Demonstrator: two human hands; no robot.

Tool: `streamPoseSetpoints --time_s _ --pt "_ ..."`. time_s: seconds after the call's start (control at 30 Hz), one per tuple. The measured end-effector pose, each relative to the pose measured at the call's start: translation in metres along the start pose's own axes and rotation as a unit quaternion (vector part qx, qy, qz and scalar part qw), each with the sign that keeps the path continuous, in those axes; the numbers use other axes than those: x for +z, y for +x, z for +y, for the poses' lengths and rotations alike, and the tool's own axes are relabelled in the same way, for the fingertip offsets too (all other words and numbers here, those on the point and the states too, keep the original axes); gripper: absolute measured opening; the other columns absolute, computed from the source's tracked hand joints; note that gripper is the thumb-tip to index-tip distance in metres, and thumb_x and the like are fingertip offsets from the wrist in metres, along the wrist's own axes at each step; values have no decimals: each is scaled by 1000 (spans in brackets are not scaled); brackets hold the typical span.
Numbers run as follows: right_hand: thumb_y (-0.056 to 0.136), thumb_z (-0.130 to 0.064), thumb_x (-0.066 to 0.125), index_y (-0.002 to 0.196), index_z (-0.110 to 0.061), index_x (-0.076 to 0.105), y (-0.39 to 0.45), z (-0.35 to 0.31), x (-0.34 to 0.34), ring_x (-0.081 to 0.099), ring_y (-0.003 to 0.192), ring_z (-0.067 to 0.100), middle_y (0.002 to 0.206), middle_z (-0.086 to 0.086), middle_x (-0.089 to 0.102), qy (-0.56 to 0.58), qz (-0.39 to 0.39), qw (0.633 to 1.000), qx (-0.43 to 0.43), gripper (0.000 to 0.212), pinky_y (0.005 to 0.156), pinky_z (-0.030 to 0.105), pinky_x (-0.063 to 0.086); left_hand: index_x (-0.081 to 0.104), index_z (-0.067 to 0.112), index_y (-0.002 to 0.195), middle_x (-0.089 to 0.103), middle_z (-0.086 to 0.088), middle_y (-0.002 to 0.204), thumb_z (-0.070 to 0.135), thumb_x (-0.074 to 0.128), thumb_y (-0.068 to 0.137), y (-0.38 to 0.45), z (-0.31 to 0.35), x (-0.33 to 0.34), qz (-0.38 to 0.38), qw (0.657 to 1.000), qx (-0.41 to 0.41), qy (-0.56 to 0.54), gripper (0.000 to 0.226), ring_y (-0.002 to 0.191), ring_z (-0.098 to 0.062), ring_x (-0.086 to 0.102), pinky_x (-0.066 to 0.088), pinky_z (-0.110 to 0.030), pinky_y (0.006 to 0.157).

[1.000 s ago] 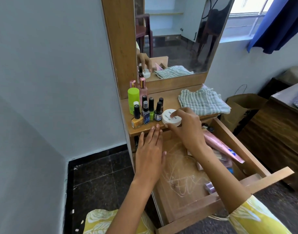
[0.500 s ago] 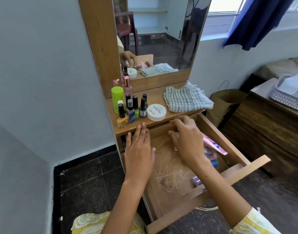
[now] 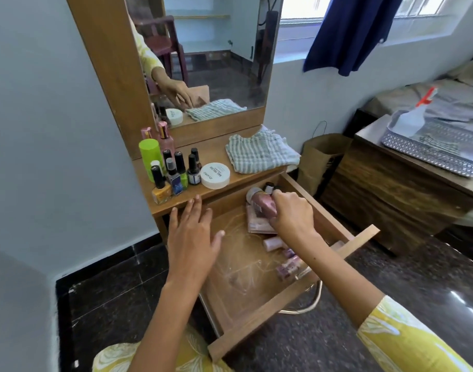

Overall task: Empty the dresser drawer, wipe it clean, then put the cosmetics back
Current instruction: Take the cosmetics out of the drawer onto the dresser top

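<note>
Pink bottle gripped by right hand inside drawer; left hand hovers flat, fingers relaxed.

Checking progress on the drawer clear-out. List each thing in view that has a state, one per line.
drawer: pulled open, cosmetics lying inside
pink bottle: gripped by right hand, over the drawer
left hand: flat, fingers straight, holding nothing
white jar: lid on, on dresser top
nail polish bottles: upright, capped
striped cloth: folded, untouched

Scuffed wooden drawer, striped cloth
</note>
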State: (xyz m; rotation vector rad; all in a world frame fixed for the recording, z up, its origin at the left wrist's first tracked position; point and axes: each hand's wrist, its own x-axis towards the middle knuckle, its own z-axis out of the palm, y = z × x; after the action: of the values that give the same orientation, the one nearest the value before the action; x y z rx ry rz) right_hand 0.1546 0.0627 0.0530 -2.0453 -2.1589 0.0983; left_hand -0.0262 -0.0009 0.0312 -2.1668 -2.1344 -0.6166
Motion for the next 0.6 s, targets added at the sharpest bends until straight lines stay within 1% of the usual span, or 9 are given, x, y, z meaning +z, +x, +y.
streamPoseSetpoints --time_s 0.1,0.17,0.23,0.3,0.37,0.43,0.5,0.53,0.6 --pt "78 -22 68 99 -13 60 -7 -11 -17 59 92 27 100 7 60 117 -30 993 -8 24 67 32 41 33 29 141 21 6 152 55 65 75 -15 12 -7 -25 996 74 -53 77 140 -8 19 -3 -28 111" --pt "79 -28 70 103 -18 67 -14 -21 -31 59 97 23 105 4 60 174 -69 982 -7 26 80 37 50 43 28 136 39 8 144 55 73 65 -26 21 -11 -26 989 119 -85 82 132 -8 34 3 -21 108" --pt "80 -28 72 100 -20 71 -20 -28 -43 59 91 14 96 -3 60 228 -111 967 -2 22 82 33 53 59 22 122 56 6 128 50 76 60 -34 26 -15 5 984 128 -125 70 119 -10 46 15 -19 101" --pt "81 -24 72 95 -19 73 -23 -33 -48 55 76 5 83 -11 55 266 -155 952 -3 15 73 24 53 66 21 108 61 5 117 45 76 63 -38 27 -18 49 979 127 -152 52 110 -10 50 27 -22 94" --pt "81 -20 70 87 -23 73 -25 -36 -52 56 71 4 79 -11 57 288 -199 937 -7 7 62 18 50 67 22 102 62 6 112 41 74 68 -42 25 -21 87 974 127 -166 39 105 -10 52 34 -24 90" --pt "84 -19 68 81 -27 72 -24 -35 -54 60 72 6 81 -7 63 323 -226 919 -11 10 58 17 50 69 20 102 64 5 109 33 74 73 -45 23 -21 119 970 136 -165 32 103 -10 54 41 -27 90" --pt "88 -24 65 87 -25 71 -24 -35 -59 61 73 7 87 -2 67 381 -242 892 5 6 52 15 49 69 17 106 67 3 105 23 75 76 -47 20 -25 145 965 137 -169 31 98 -9 58 47 -26 87" --pt "88 -31 65 93 -21 70 -25 -35 -63 64 74 9 92 3 69 421 -257 870 18 13 52 14 49 69 16 108 68 2 103 20 73 77 -47 19 -28 157 963 133 -175 31 96 -8 60 49 -24 86" --pt "80 -53 59 101 -12 68 -24 -35 -67 69 77 17 98 13 71 500 -289 815 46 47 57 22 55 68 15 109 69 3 103 18 70 81 -42 15 -35 171 958 114 -198 29 94 -5 62 51 -22 83"
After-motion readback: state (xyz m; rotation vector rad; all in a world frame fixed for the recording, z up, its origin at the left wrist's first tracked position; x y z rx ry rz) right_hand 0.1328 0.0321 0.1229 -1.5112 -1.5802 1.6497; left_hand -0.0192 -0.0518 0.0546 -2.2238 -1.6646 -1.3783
